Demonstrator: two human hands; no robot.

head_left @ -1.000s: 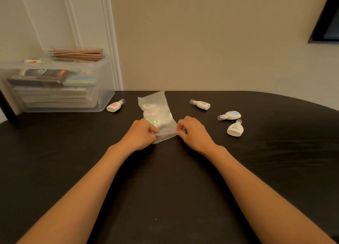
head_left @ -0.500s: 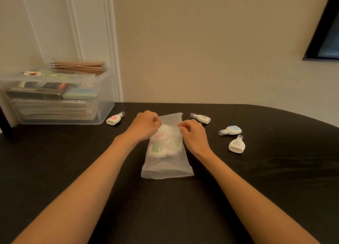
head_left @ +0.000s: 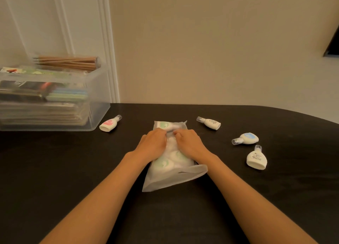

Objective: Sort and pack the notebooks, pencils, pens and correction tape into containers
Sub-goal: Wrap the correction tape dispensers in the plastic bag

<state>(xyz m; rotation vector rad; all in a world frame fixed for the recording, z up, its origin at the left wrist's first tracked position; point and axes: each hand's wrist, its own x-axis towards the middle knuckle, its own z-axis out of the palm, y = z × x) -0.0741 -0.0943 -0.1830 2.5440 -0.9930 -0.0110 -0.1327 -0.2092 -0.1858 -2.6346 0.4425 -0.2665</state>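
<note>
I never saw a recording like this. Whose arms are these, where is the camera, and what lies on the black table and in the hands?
No machine here: these are a person's two bare arms, filmed by one camera worn on the head, looking forward and down. The left hand and the right hand both pinch a frosted bag lying on the black table; correction tapes show through it. Four more lie loose: a pink tape, a white tape, a blue tape and a second white tape. At the far left stands a clear box with notebooks inside and pencils on top.
</note>
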